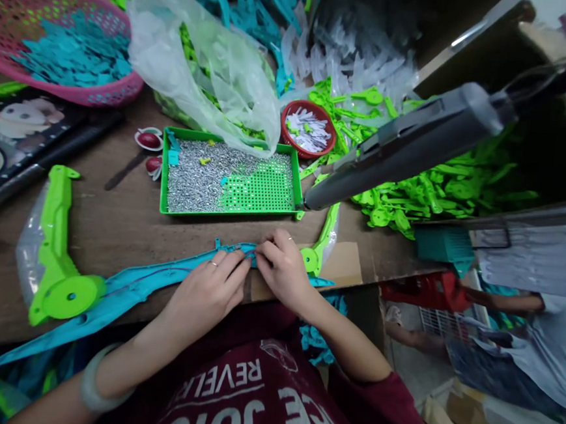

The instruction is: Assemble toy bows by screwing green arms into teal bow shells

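A long blue plastic piece (pixel 155 279), shaped like the body of a toy bow, lies along the table's front edge. A thin purple cord (pixel 171 268) runs along it. At its left end sits a lime green arm (pixel 68 296) with a clear plastic blade; a similar green arm (pixel 311 260) is at its right end. My left hand (pixel 211 288) is closed over the blue piece near its middle, fingers bent onto it. Beside it, my right hand (pixel 283 267) pinches at the same spot, and its fingertips hide whatever they hold.
Behind my hands stands a green tray (pixel 260 187) of small metal screws. Around it are a plastic bag (pixel 211 62) of green parts, a pink basket (pixel 9 76), a red bowl (pixel 286 124) and piled green parts (pixel 412 189). A grey electric screwdriver (pixel 406 146) hangs at right. A co-worker (pixel 547 344) is beyond.
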Motion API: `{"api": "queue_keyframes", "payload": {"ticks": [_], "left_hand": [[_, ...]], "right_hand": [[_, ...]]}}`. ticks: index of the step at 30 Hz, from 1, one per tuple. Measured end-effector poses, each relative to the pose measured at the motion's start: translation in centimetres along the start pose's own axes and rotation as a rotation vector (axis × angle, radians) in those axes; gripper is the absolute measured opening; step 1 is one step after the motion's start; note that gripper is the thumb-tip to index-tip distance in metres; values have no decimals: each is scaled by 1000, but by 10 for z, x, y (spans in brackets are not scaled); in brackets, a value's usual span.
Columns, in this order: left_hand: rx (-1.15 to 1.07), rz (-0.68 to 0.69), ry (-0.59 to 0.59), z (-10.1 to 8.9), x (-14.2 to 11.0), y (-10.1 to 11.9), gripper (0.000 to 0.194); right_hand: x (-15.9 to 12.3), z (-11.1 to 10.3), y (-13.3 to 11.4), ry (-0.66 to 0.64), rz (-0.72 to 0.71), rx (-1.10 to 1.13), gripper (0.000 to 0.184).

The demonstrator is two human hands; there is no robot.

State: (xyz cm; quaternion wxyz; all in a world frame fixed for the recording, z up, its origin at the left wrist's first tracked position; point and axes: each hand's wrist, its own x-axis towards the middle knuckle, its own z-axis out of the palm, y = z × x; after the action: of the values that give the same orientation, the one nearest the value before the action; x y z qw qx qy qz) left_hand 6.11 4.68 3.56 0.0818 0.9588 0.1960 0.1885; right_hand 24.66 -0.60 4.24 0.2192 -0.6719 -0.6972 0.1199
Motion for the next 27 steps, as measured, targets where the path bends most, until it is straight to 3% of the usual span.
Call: {"api": "queue_keyframes", "payload": {"ticks": [4, 10, 18, 21, 27], "left_hand": [[-5, -16, -31, -1, 1, 1, 22], [-27, -61, -26, 2, 3, 4, 18], [-33, -101, 2, 1, 5, 5, 32], [-23, -113, 2, 3, 5, 6, 29], [-24, -142, 36, 7, 5, 8, 21]], "right_hand": [[2, -3, 1, -12, -31, -53, 18], [-6, -9, -7, 36, 59, -148, 12], [-8, -11, -13, 25, 144, -157, 12], [-9, -9, -16, 19, 83, -255, 20], [-30, -6, -8, 22, -203, -274, 22]]}}
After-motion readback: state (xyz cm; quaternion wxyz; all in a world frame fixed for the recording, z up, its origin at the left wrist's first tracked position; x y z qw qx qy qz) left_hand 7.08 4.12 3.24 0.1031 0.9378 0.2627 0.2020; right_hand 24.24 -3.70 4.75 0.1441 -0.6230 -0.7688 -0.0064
